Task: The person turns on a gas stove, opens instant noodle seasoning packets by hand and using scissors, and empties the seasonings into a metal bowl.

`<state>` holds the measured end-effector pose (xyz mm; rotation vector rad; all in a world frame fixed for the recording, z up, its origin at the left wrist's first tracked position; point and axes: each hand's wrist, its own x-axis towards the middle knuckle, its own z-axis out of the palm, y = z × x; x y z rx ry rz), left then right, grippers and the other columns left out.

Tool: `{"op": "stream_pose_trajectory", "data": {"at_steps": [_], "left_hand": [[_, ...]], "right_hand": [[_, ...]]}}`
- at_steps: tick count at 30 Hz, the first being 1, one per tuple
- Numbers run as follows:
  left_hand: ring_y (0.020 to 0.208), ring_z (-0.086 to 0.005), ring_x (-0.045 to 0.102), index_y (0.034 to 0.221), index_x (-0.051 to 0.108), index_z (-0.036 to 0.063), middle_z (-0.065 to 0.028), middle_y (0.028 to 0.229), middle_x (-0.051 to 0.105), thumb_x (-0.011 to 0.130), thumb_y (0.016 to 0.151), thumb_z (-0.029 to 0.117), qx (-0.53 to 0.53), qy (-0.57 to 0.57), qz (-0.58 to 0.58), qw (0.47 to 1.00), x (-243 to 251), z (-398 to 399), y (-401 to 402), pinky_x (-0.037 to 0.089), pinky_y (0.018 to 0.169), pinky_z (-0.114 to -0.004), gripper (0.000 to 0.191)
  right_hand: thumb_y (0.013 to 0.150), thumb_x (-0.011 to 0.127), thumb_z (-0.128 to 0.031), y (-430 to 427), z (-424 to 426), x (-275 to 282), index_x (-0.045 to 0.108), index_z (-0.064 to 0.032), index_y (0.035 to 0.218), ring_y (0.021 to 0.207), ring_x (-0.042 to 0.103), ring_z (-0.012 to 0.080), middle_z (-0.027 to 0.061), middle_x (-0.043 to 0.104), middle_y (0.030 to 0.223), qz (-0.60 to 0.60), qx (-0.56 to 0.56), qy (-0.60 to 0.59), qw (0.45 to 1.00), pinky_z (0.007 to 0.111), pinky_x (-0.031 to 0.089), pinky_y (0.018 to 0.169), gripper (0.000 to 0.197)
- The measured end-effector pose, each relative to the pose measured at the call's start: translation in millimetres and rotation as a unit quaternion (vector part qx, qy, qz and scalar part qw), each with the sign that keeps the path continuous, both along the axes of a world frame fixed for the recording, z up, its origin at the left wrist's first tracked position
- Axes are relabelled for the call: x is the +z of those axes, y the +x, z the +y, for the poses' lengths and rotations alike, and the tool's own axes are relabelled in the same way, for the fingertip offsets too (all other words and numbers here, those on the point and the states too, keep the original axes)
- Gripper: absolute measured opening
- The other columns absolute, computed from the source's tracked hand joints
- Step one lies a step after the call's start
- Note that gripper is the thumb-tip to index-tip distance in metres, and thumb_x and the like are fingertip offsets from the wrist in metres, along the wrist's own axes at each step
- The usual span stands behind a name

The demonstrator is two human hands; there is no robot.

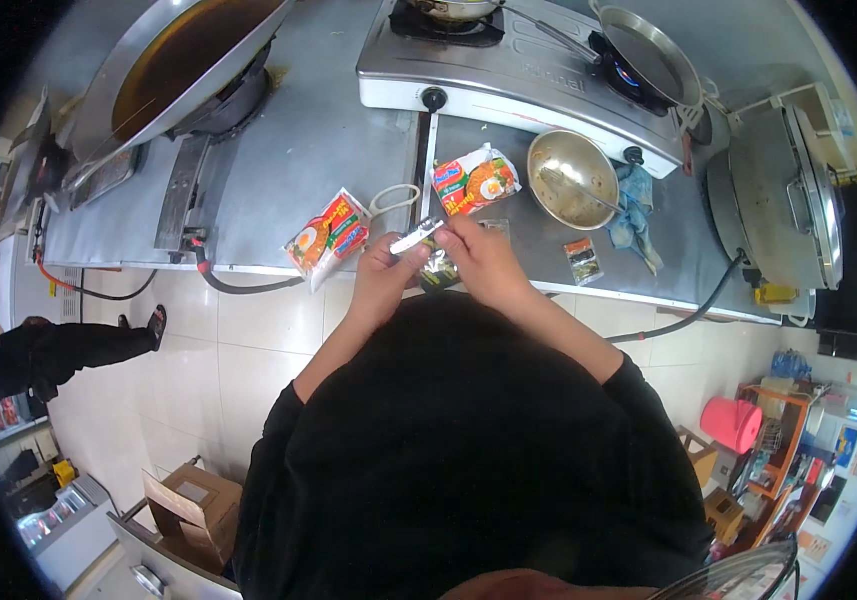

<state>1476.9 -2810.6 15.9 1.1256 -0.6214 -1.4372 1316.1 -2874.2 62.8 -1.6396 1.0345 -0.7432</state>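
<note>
Both my hands meet at the front edge of the metal counter. Between them is a small shiny foil sachet [439,271] with dark and green parts. My left hand [389,270] pinches its pale strip, and my right hand [484,259] grips the other side. Part of another small packet [498,224] shows behind my right fingers. An Indomie noodle packet [331,234] lies to the left, over the counter edge. Another noodle packet [475,180] is just beyond my right hand. White scissor handles [396,199] show between the packets; the blades cannot be seen.
A steel bowl [559,201] holding a whisk stands right of the packets, near a blue cloth [632,214] and a seasoning sachet [583,261]. Behind, a gas stove [473,82] carries a pan [653,52] over a lit flame. A large wok [188,71] holds dark liquid. A person [45,356] stands left.
</note>
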Motion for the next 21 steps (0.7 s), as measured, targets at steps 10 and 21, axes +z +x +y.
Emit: {"op": "stream_pose_trajectory", "data": {"at_steps": [10,21], "left_hand": [[0.073,-0.0057,0.06,0.102,0.061,0.0034,-0.0019,0.088,0.066,0.067,0.091,0.015,-0.048,-0.013,0.06,0.997,21.0,18.8,15.6,0.051,0.063,-0.023,0.017],[0.078,-0.015,0.065,0.117,0.055,0.0042,-0.0076,0.094,0.063,0.052,0.1,0.029,0.065,-0.047,0.045,0.996,43.1,45.1,38.5,0.055,0.072,-0.029,0.031]], "right_hand": [[0.096,0.051,-0.029,7.5,-11.7,67.5,0.052,-0.0075,0.091,0.065,0.062,0.0378,0.0162,0.061,0.067,0.263,0.2,-0.283,0.9,0.049,0.046,0.055,0.022],[0.094,0.059,-0.028,-5.8,-24.0,94.6,0.055,-0.0018,0.084,0.059,0.062,0.0233,0.0104,0.06,0.064,-0.107,0.255,-0.072,0.958,0.034,0.048,0.056,0.029]]}}
